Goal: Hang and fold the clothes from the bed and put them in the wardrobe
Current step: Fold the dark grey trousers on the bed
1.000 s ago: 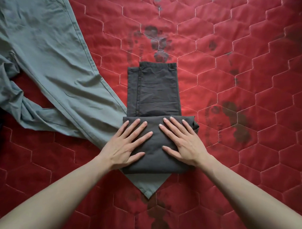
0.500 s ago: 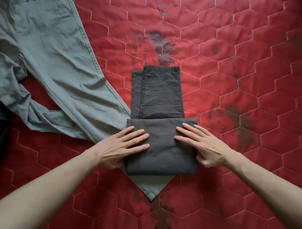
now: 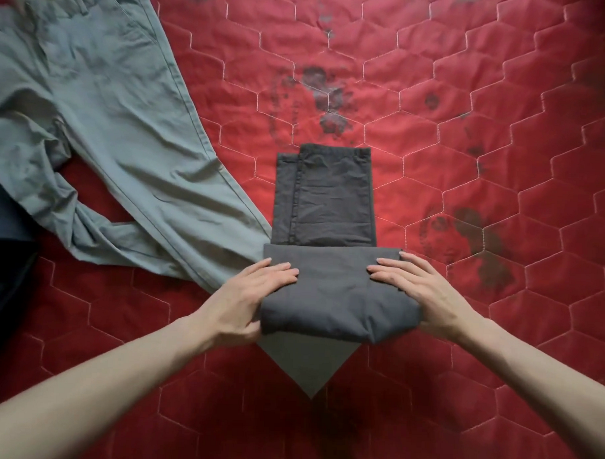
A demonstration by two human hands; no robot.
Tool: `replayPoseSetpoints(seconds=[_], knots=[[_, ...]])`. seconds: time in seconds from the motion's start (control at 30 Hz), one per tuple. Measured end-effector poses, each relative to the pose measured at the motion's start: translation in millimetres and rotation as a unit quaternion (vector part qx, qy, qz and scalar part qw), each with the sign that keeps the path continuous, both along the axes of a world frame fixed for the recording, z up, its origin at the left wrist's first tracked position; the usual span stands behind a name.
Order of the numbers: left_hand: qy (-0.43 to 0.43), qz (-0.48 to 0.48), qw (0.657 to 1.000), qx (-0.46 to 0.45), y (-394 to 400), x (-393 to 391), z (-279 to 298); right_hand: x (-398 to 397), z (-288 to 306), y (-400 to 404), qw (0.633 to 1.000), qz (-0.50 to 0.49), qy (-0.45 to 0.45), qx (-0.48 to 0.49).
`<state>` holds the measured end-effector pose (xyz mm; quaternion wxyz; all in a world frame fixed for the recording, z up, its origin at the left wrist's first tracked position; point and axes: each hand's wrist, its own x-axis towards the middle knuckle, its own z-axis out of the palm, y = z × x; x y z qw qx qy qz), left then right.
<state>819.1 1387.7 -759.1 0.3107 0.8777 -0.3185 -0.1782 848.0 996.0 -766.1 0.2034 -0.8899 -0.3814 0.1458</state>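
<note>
Dark grey trousers lie partly folded in the middle of the red quilted bed cover. Their near end is doubled over into a thick fold. My left hand grips the left side of that fold, fingers on top and thumb underneath. My right hand grips the right side the same way. Light grey-green trousers lie spread out at the left, and one leg runs under the dark fold, its hem corner poking out toward me.
A dark garment or shadowed object sits at the left edge, partly cut off. The red cover has dark printed blotches and stretches across the right and near side. No wardrobe is in view.
Both hands slid outward from the top of the fold to its left and right edges and now clasp it. The near edge of the fold looks slightly raised.
</note>
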Motion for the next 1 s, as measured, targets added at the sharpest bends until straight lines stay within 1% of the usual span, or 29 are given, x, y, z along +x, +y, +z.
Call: replayPoseSetpoints(seconds=[0.07,0.13,0.2,0.27,0.33,0.4,0.43,0.47,0.5,0.53,0.63,0.73,0.77,0.8,0.83,0.87,0.9,0.93,0.97,1.0], knots=[[0.048,0.084,0.994,-0.059,-9.7,-8.4,11.4,-10.5,6.9,0.7,0.990,-0.095,0.082,0.060],[0.105,0.171,0.973,-0.110,-24.5,-15.5,23.5,-22.7,11.9,3.0,0.957,-0.216,0.147,0.124],[0.165,0.283,0.934,-0.142,-42.2,-19.8,34.1,-31.3,16.4,10.9,0.922,-0.317,0.160,0.157],[0.187,0.400,0.884,-0.155,-57.7,-15.9,40.9,-32.1,21.6,22.3,0.884,-0.398,0.172,0.172],[0.183,0.482,0.842,-0.157,-71.2,-4.1,42.8,-27.9,26.5,34.4,0.858,-0.439,0.185,0.193],[0.218,0.557,0.786,-0.154,-80.3,13.4,42.5,-19.9,28.0,44.7,0.843,-0.464,0.179,0.204],[0.222,0.581,0.765,-0.167,-85.1,24.0,44.9,-14.9,26.3,47.9,0.838,-0.475,0.172,0.206],[0.219,0.594,0.753,-0.179,-88.4,34.5,45.1,-9.3,25.2,51.5,0.832,-0.486,0.163,0.212],[0.218,0.597,0.750,-0.185,-89.8,44.1,41.5,-2.9,22.3,54.3,0.825,-0.499,0.154,0.214],[0.212,0.593,0.756,-0.178,-89.9,52.4,36.4,4.0,20.0,57.0,0.816,-0.515,0.150,0.215],[0.214,0.547,0.802,-0.111,-83.6,71.6,13.0,27.8,7.6,62.5,0.778,-0.575,0.162,0.197],[0.234,0.507,0.826,-0.076,-78.9,81.9,-5.3,43.4,-2.4,64.1,0.755,-0.602,0.192,0.174],[0.224,0.499,0.835,-0.060,-80.0,81.8,-6.7,45.3,-4.4,64.8,0.750,-0.606,0.198,0.177],[0.188,0.495,0.848,-0.025,-81.3,79.5,-8.2,45.6,-4.3,66.0,0.747,-0.608,0.196,0.182],[0.126,0.487,0.864,0.024,-82.8,76.1,-8.1,45.1,-4.3,67.1,0.755,-0.606,0.169,0.186],[0.041,0.467,0.880,0.076,-84.6,72.3,-7.0,44.1,-4.9,68.5,0.777,-0.592,0.116,0.182],[-0.044,0.430,0.895,0.114,-86.7,69.5,-5.9,42.7,-7.7,69.8,0.807,-0.565,0.048,0.163],[-0.107,0.374,0.912,0.129,-89.6,68.6,-6.4,41.3,-10.2,72.4,0.840,-0.527,-0.016,0.127],[-0.144,0.306,0.931,0.136,-92.7,68.5,-9.1,40.6,-12.4,74.7,0.871,-0.480,-0.064,0.085],[-0.166,0.236,0.947,0.144,-95.7,68.8,-14.0,40.6,-14.2,78.3,0.899,-0.425,-0.094,0.046]])
